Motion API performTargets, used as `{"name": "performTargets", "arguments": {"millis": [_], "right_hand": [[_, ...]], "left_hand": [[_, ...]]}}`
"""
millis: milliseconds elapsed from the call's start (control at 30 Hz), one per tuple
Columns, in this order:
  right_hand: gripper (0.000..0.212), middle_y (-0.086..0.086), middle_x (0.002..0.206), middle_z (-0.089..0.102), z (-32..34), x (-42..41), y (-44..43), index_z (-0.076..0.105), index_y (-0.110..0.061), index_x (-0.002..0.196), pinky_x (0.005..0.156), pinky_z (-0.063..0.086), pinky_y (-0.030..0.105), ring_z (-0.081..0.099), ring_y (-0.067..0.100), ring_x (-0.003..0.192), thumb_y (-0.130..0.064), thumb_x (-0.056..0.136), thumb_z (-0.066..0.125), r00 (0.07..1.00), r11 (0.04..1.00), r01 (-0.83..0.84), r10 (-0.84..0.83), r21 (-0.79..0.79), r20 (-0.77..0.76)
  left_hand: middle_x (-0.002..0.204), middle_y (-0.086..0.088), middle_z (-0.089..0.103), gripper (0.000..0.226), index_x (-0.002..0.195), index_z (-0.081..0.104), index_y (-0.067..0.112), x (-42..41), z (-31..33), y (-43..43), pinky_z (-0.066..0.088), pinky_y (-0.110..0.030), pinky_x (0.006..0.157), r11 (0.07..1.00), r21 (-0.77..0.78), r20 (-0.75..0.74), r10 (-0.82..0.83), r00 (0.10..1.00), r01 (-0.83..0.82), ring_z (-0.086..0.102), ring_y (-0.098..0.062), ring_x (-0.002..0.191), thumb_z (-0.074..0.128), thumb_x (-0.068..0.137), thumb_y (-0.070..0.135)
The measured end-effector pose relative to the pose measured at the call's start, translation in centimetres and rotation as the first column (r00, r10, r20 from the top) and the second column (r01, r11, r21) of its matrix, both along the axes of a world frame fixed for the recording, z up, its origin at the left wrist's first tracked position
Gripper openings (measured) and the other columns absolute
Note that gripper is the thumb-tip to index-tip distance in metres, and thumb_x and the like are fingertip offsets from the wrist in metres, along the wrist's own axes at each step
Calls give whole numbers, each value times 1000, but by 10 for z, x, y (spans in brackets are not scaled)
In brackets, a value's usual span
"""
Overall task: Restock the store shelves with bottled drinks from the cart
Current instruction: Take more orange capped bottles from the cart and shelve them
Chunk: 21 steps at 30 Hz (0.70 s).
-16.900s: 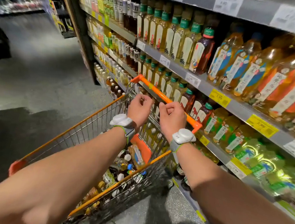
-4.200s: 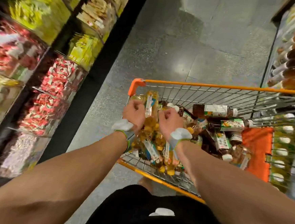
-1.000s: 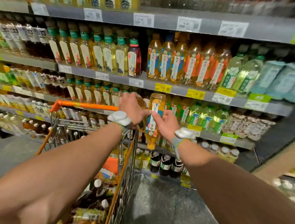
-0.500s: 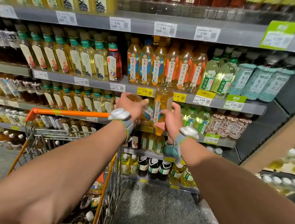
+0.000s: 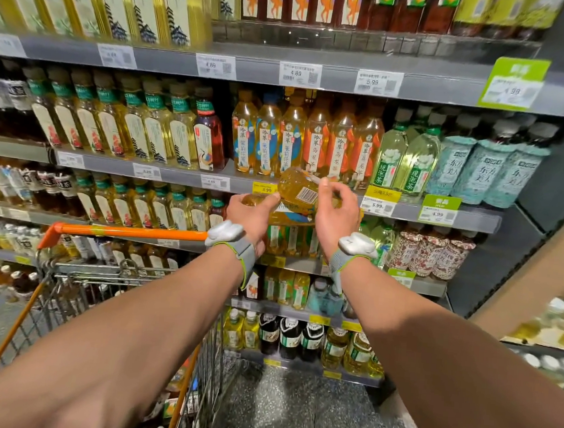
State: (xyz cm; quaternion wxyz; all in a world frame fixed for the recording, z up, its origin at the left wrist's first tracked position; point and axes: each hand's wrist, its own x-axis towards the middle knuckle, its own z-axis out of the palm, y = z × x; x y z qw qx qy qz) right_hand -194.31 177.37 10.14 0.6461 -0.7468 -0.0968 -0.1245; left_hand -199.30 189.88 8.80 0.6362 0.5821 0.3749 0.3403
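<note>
Both my hands are raised in front of the store shelves (image 5: 309, 195). My right hand (image 5: 336, 211) pinches a yellow tea bottle (image 5: 298, 188) that is tilted over, its barcode facing me. Just below it my left hand (image 5: 250, 213) grips a second yellow tea bottle (image 5: 287, 216) lying nearly sideways. Both bottles hover at the edge of the shelf, where matching tea bottles with blue and orange labels (image 5: 300, 141) stand in a row. The orange-handled cart (image 5: 120, 231) is at lower left with several bottles inside.
The shelves are packed with bottled drinks on every level, and price tags (image 5: 265, 188) line their edges. Green-capped bottles (image 5: 112, 122) fill the left side. A dark speckled floor (image 5: 292, 414) lies below. A beige upright (image 5: 531, 280) stands at the right.
The bottle in my right hand has tipped from upright to tilted and risen toward the shelf edge. My view has moved closer to the shelves.
</note>
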Motion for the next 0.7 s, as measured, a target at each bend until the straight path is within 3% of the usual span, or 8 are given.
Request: {"name": "performTargets", "arguments": {"millis": [67, 167, 367, 433, 500, 567, 633, 700], "right_hand": [[14, -2, 116, 64, 2, 1, 0, 66, -28, 98, 100, 43, 34, 56, 12, 109, -41, 98, 62, 998, 999, 19, -22, 49, 54], [12, 2, 117, 64, 8, 3, -2, 70, -21, 98, 100, 43, 32, 58, 14, 109, -32, 97, 66, 990, 995, 27, -39, 95, 136], [18, 3, 117, 64, 21, 4, -7, 73, -10, 102, 100, 43, 27, 56, 11, 109, -27, 96, 69, 974, 997, 2, -19, 75, 226], [18, 1, 116, 64, 23, 3, -10, 73, -10, 102, 97, 42, 22, 56, 10, 108, -27, 95, 70, 967, 999, -22, 10, 47, 256], [16, -4, 113, 64, 22, 2, -11, 74, -11, 100, 92, 39, 13, 56, 7, 106, -26, 95, 70, 959, 998, -59, 54, 9, 279], [15, -9, 111, 63, 21, 1, -12, 75, -12, 97, 89, 35, 5, 55, 5, 105, -26, 94, 71, 949, 995, -84, 95, -48, 300], [14, -10, 111, 63, 19, 0, -12, 75, -12, 96, 89, 32, 2, 54, 3, 107, -26, 94, 71, 938, 989, -116, 140, -94, 316], [14, -9, 113, 62, 18, -1, -10, 75, -12, 95, 92, 31, 2, 53, 4, 111, -26, 93, 72, 931, 982, -152, 179, -110, 318]], "left_hand": [[108, -3, 68, 61, 115, 60, 13, 0, 2, 0, 50, -33, 84, 1000, 0, -8, -14, 1000, 14, 63, -23, 97, 91, 71, 41], [111, -6, 71, 70, 122, 62, 13, 0, 4, -1, 55, -45, 95, 998, 1, -26, -55, 998, 55, 67, -28, 103, 90, 68, 49], [99, -9, 73, 65, 111, 69, 2, 4, 7, 5, 59, -53, 88, 995, -96, 21, 33, 999, -31, 70, -30, 90, 88, 69, 49], [131, -16, 61, 91, 139, 49, -2, 4, 6, 10, 51, -50, 100, 983, -156, -35, 95, 995, -100, 61, -35, 116, 82, 77, 56], [150, -20, 44, 104, 153, 25, -2, 3, 9, 13, 46, -52, 107, 968, -220, -50, 116, 992, -124, 51, -38, 131, 73, 84, 61], [139, -20, 54, 90, 147, 33, 0, 3, 15, 15, 58, -48, 87, 943, -316, 22, 117, 993, -104, 63, -35, 115, 68, 89, 59], [114, -13, 69, 63, 128, 53, 5, -1, 24, 11, 61, -35, 61, 913, -408, 131, 66, 989, -7, 72, -23, 87, 68, 92, 55], [92, -6, 76, 44, 106, 64, 12, -4, 29, 8, 62, -34, 57, 915, -387, 168, -54, 984, 116, 74, -17, 70, 68, 92, 54]]}}
